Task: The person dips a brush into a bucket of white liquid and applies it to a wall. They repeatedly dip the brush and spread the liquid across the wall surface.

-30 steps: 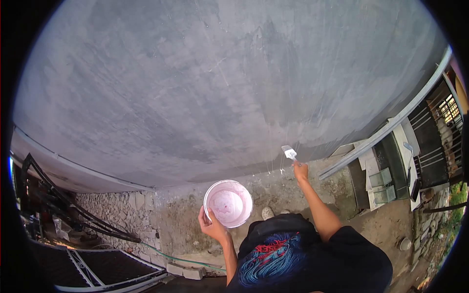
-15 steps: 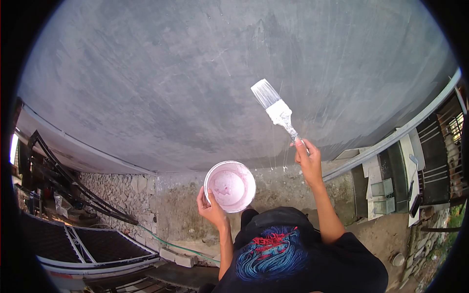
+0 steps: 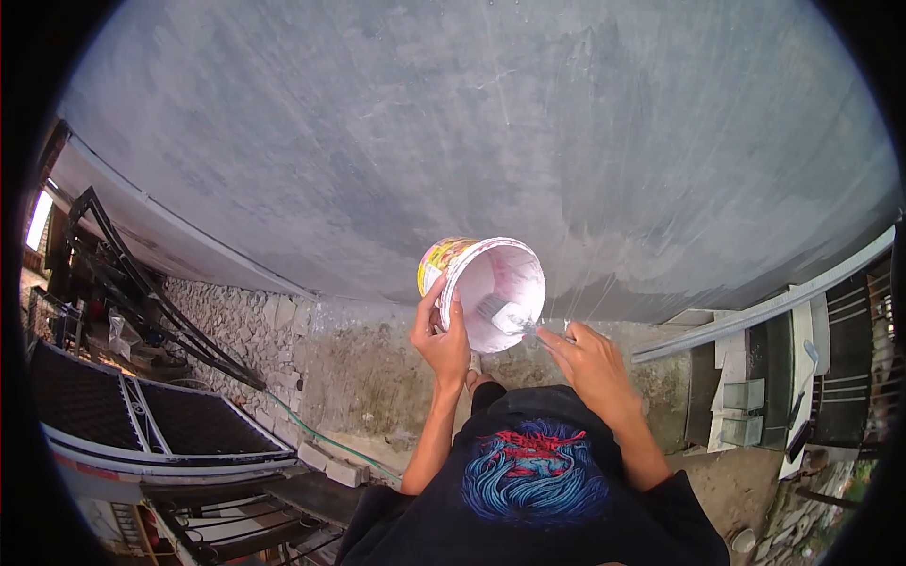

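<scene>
My left hand [image 3: 442, 335] grips the rim of a white paint bucket [image 3: 470, 274], which is tilted so its mouth faces me and to the right. Pinkish-white residue coats the inside, and a yellow label shows on its outer side. In my right hand [image 3: 587, 363] is the handle of a paintbrush [image 3: 510, 316]. The brush's white-smeared head and bristles are inside the bucket, against the lower inner wall. Behind the bucket rises a grey wall [image 3: 377, 141] with streaks and drips of thin paint.
Black metal frames [image 3: 142, 292] and a mesh panel [image 3: 179, 415] lean at the left beside rubble. A green hose [image 3: 316, 436] runs along the concrete floor [image 3: 363, 368]. Glass-like blocks [image 3: 744, 410] and boards stand at the right, under a pale pipe [image 3: 755, 307].
The paintbrush has come down from in front of the wall into the bucket. My left hand has raised the bucket, shifted it right and tipped it.
</scene>
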Action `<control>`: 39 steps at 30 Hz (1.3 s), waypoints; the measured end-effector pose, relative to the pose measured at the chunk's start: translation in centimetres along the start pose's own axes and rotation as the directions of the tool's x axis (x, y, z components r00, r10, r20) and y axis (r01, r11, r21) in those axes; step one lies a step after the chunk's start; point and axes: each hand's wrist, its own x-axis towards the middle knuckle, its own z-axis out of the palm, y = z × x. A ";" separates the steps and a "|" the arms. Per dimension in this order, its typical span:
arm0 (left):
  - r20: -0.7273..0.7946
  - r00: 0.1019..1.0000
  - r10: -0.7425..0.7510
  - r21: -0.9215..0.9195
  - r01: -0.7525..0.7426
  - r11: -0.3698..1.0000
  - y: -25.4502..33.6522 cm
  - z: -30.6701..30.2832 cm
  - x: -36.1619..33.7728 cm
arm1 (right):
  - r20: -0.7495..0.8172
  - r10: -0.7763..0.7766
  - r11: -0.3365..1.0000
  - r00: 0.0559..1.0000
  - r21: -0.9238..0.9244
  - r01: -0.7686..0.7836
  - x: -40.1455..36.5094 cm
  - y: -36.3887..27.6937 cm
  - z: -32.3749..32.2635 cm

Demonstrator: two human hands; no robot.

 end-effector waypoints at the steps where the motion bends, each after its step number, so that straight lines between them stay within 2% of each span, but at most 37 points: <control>1: 0.005 1.000 0.015 0.040 -0.015 0.999 0.2 0.1 -0.2 | -0.011 -0.040 0.997 0.999 -0.062 0.040 0.0 -0.1 0.3; 2: 0.002 1.000 0.013 0.039 -0.013 0.999 0.1 0.2 -0.4 | -0.007 -0.042 0.997 0.999 -0.064 0.042 0.0 -0.3 0.3; 4: -0.008 0.987 0.163 0.058 -0.163 0.985 -0.1 0.4 -0.6 | 0.021 -0.016 0.998 1.000 -0.065 0.018 0.1 -0.7 0.2; 8: -0.031 0.988 0.152 0.035 -0.151 0.988 -0.6 0.4 -1.2 | 0.052 -0.008 0.997 0.999 -0.075 0.012 0.0 -1.0 -0.3; 10: -0.017 0.977 0.211 0.103 -0.208 0.973 -0.8 0.3 -1.7 | 0.051 -0.014 0.997 0.999 -0.076 0.018 -0.2 -1.1 -0.4; 14: -0.013 0.975 0.222 0.118 -0.219 0.968 -0.7 0.4 -2.0 | 0.030 -0.037 0.997 0.999 -0.070 0.039 -0.4 -0.6 -0.4; 16: -0.055 0.994 0.097 0.063 -0.094 0.994 -0.4 0.6 -1.6 | 0.023 0.010 1.000 1.000 -0.017 -0.009 -0.6 -0.3 -0.9; 17: -0.056 0.993 0.103 0.054 -0.100 0.994 -0.5 0.7 -1.4 | 0.016 0.008 1.000 1.000 -0.025 -0.008 -0.6 0.1 -1.1; 19: -0.099 0.995 -0.033 -0.025 0.030 0.999 -1.0 0.6 -1.3 | -0.019 0.106 0.978 0.994 0.184 -0.100 -0.9 1.0 -1.2; 20: -0.094 0.995 -0.026 -0.040 0.023 0.999 -1.3 0.6 -1.3 | -0.033 0.107 0.980 0.994 0.173 -0.099 -1.0 1.5 -1.3; 22: -0.135 0.982 -0.129 -0.080 0.119 0.990 -1.6 0.2 -1.3 | 0.034 0.293 0.865 0.956 0.417 -0.280 -1.6 2.5 -1.0; 26: -0.176 0.971 -0.160 -0.092 0.146 0.985 -2.6 -0.4 -0.6 | 0.063 0.375 0.783 0.925 0.512 -0.352 -2.4 5.8 1.0; 28: -0.167 0.973 -0.157 -0.108 0.140 0.984 -2.9 -0.4 -0.4 | 0.368 0.386 0.544 0.846 0.650 -0.530 -2.7 7.2 2.1; 29: -0.173 0.972 -0.158 -0.102 0.142 0.985 -3.1 -0.4 -0.2 | 0.356 0.385 0.551 0.851 0.652 -0.521 -2.8 8.0 3.0; 31: -0.178 0.972 -0.153 -0.100 0.137 0.986 -3.6 -0.6 0.2 | 0.544 0.231 0.446 0.807 0.678 -0.585 -3.1 8.9 4.6; 32: -0.192 0.969 -0.155 -0.103 0.137 0.985 -4.1 -0.6 0.3 | 0.537 0.230 0.451 0.812 0.680 -0.578 -3.1 8.7 4.7; 34: -0.204 0.968 -0.150 -0.107 0.130 0.986 -4.8 -0.9 0.5 | 0.528 0.267 0.297 0.806 0.751 -0.590 -2.6 8.0 5.3; 35: -0.217 0.959 -0.180 -0.132 0.154 0.979 -5.2 -1.0 0.7 | 0.521 0.266 0.301 0.811 0.754 -0.584 -2.1 7.7 5.3; 37: -0.225 0.952 -0.207 -0.157 0.174 0.972 -6.2 -1.3 0.9 | 0.417 0.311 0.181 0.854 0.856 -0.484 -1.1 6.7 4.7; 38: -0.232 0.947 -0.223 -0.160 0.189 0.969 -6.9 -1.5 0.9 | 0.411 0.313 0.181 0.856 0.859 -0.479 -0.3 6.3 4.1; 39: -0.237 0.941 -0.241 -0.162 0.206 0.965 -7.3 -1.7 0.8 | 0.314 0.355 0.201 0.881 0.894 -0.399 0.8 5.8 3.1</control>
